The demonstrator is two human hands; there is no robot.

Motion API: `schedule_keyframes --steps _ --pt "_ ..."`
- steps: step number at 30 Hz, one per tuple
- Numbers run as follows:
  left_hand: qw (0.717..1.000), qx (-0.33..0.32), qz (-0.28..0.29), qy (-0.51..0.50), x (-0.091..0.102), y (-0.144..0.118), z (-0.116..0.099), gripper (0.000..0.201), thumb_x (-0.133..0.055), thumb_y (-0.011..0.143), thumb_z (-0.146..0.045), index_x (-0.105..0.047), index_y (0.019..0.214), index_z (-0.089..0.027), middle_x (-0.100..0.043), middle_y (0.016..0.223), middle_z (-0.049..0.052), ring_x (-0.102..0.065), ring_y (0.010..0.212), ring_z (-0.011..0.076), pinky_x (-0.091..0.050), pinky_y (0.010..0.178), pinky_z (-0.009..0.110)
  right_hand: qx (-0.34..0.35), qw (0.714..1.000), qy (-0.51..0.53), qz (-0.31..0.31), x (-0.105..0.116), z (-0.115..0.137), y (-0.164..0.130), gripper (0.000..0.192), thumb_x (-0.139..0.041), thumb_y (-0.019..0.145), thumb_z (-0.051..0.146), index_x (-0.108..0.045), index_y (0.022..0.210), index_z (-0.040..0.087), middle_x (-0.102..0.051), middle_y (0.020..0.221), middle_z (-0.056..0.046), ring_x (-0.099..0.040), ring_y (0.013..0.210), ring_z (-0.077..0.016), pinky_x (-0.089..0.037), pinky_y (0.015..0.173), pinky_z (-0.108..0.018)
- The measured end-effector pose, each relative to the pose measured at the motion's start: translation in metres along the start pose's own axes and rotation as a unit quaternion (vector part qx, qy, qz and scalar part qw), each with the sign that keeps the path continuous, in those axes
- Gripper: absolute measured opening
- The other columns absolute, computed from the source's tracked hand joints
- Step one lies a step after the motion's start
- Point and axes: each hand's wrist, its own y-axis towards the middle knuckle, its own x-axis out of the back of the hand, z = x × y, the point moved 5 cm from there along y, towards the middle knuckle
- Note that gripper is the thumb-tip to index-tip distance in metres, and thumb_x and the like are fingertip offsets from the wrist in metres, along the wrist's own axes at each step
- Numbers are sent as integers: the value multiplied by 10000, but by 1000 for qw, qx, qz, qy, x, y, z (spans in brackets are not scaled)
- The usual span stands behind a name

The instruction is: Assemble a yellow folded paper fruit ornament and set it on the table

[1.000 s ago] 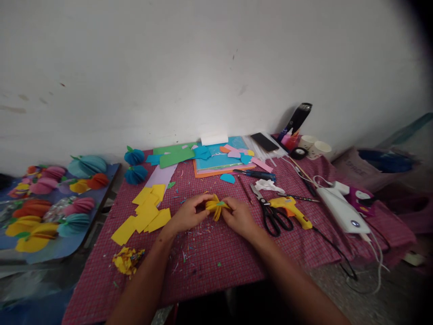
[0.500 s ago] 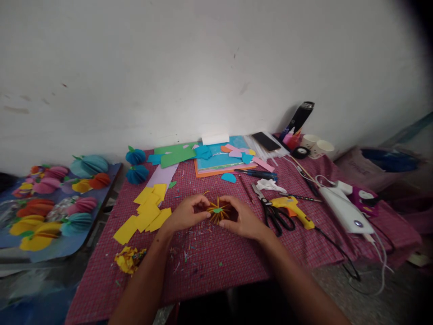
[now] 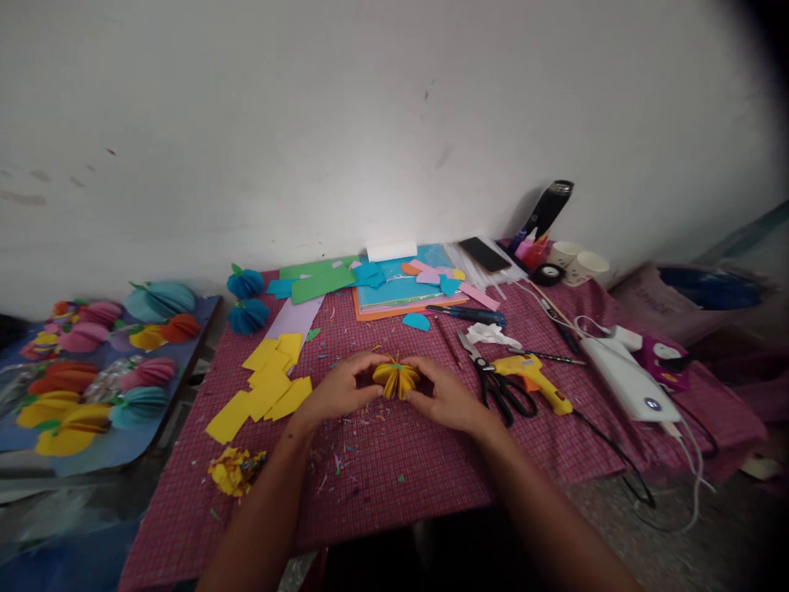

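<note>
On the checked-cloth desk [image 3: 382,469], left hand [image 3: 341,390] and right hand [image 3: 445,398] fingers pinch the yellow paper ball [image 3: 395,379]; squeezing too hard could crumple its folded leaves.

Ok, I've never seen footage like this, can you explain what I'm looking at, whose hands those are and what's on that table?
The camera sits on a person's head, looking forward and down, so both arms are that person's own. The left hand and right hand hold a yellow folded-paper ball between them, over a table under a red checked cloth. Near the right hand lie scissors and a yellow glue gun; near the left hand, yellow paper pieces. Finished paper balls rest on a board farther left.
</note>
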Motion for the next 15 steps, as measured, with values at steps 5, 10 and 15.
schedule_keyframes --steps 5,10,15 --pt "999 -30 13 -6 -3 0 -2 580 -625 820 -120 -513 1370 -264 -569 1357 76 -571 1208 243 -433 1052 427 17 999 -35 -24 -4 -1 3 397 -592 813 130 -580 1202 210 -666 1105 -61 -617 968 -201 -479 855 -328" --pt "995 -33 50 -85 -5 -2 -3 584 -602 856 -154 -459 1412 -256 -555 1389 94 -565 1238 256 -444 1049 441 10 999 -38 -37 -6 -2 5 384 -606 814 133 -597 1187 222 -682 1100 -54 -627 940 -199 -480 833 -322" --pt "997 -20 28 -63 -4 0 0 474 -621 875 -222 -535 1341 -228 -612 1309 94 -598 1181 242 -462 1030 432 19 998 -43 -33 -10 -3 9 260 -534 871 117 -634 1090 216 -699 1023 -41 -635 909 -184 -467 795 -292"
